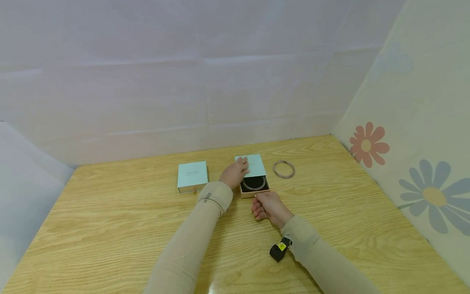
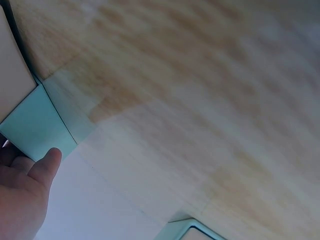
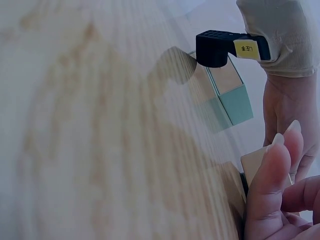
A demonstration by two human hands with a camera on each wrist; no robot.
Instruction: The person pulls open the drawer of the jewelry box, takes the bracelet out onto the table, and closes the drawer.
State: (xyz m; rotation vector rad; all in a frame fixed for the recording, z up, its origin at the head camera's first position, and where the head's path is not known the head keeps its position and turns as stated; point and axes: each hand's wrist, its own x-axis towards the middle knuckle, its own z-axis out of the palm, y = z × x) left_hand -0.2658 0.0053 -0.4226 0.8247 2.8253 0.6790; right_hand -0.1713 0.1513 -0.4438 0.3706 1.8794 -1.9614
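Observation:
A light-blue sliding gift box (image 1: 256,165) has its tan drawer (image 1: 253,195) pulled partway out toward the person. Inside, a greyish-mauve bangle (image 1: 254,189) lies on black padding, its far part hidden under the sleeve. My left hand (image 1: 235,173) holds the sleeve, fingers over its top; in the left wrist view the thumb lies along its blue side (image 2: 40,122). At the drawer's front edge, my right hand (image 1: 271,206) pinches the small pull with thumb and index finger, the other fingers curled. A second bangle (image 1: 284,177) lies loose on the table, right of the box.
A matching closed box (image 1: 192,174) with a small front pull stands to the left of the left hand. The wooden table (image 1: 121,228) meets a pale cloth backdrop (image 1: 147,102) behind and a flower-printed panel (image 1: 415,134) at right.

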